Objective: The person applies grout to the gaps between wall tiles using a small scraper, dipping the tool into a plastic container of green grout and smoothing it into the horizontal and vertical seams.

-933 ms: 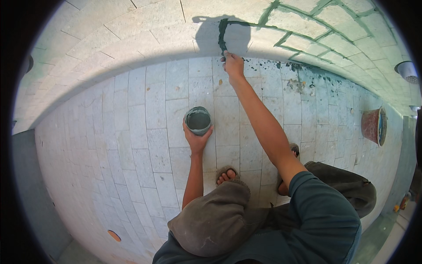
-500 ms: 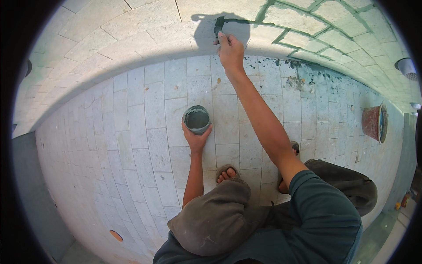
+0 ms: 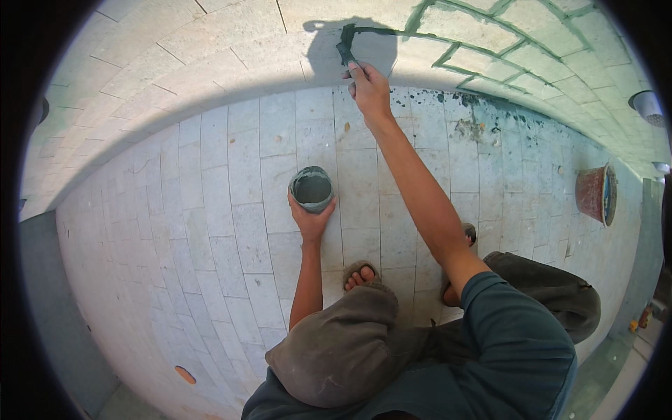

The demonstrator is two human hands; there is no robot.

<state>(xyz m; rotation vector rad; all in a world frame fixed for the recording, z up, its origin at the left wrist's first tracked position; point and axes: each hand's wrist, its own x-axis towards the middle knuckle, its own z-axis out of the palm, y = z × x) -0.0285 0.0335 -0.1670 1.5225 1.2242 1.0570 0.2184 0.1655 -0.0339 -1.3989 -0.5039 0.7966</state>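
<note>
My right hand (image 3: 369,87) is stretched far out and grips a small dark tool (image 3: 346,43), its tip pressed on the line between two wall tiles. It sits at the end of the green grout line (image 3: 392,31), so the tool is spreading the wet green stuff there. My left hand (image 3: 311,217) is wrapped around the bottom of a little round pot (image 3: 311,189) of grey-green paste. I hold it low over the tiled floor (image 3: 238,231), close to me, so more paste is near. To the right, the tiled wall (image 3: 175,63) already has green lines, and there are dark splashes (image 3: 476,126) along the floor's far edge. A reddish bucket (image 3: 595,194) stands by the floor's right edge. I squat, one sandal (image 3: 360,274) under my knee.
</note>
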